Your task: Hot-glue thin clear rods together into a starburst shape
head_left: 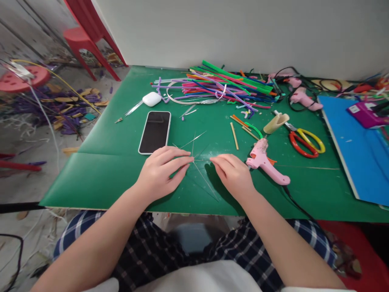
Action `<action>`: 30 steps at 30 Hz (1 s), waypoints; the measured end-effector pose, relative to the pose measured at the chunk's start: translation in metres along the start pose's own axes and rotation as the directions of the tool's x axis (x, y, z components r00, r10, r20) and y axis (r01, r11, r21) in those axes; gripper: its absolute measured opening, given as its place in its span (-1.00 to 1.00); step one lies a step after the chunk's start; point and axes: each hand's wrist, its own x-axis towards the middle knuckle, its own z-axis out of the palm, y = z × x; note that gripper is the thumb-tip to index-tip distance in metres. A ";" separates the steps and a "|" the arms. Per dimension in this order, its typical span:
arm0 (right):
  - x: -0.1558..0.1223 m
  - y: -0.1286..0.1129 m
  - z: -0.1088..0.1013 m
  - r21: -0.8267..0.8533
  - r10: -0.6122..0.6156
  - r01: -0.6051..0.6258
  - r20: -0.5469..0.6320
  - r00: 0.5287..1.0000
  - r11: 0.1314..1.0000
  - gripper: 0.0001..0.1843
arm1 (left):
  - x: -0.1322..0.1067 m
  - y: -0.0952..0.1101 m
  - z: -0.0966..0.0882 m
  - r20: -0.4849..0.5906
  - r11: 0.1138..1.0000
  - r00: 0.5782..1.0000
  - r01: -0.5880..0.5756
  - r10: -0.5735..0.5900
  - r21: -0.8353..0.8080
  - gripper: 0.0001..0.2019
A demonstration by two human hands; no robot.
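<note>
Thin silvery wires [205, 181] cross in a star shape just above the green table. My left hand [162, 169] pinches them near the crossing point, thumb and fingers pressed together. To the right, my right hand [236, 173] has its fingertips closed at the end of one wire that runs between the two hands. Beyond my left hand lies a phone [155, 133] with a dark screen. A pink glue gun [267, 162] rests on its side just right of my right hand.
Colourful pipe cleaners [219, 85] are heaped at the back. Orange-and-yellow-handled scissors [306, 142], a bamboo tube [276, 123] and short sticks [234, 136] lie on the right. A blue board [355, 154] covers the right end. The white case [152, 99] sits behind the phone.
</note>
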 end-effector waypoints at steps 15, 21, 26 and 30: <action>0.001 0.000 -0.001 0.037 0.016 -0.014 -0.046 0.999 0.999 -0.81 | 0.001 0.001 -0.001 0.000 0.999 0.999 -0.032 0.032 0.028 -0.75; 0.001 -0.001 -0.003 0.000 0.019 -0.019 -0.032 0.999 1.000 -0.82 | 0.000 0.002 -0.002 -0.004 0.999 1.000 -0.005 0.006 0.043 -0.73; 0.000 -0.002 -0.003 -0.007 0.031 -0.032 -0.030 0.999 0.999 -0.81 | 0.001 0.003 -0.002 -0.004 0.999 1.000 -0.012 0.012 0.042 -0.74; 0.001 -0.002 -0.003 0.002 0.033 -0.033 -0.027 0.999 0.999 -0.82 | 0.000 0.002 -0.002 0.014 0.999 1.000 -0.016 0.015 0.049 -0.71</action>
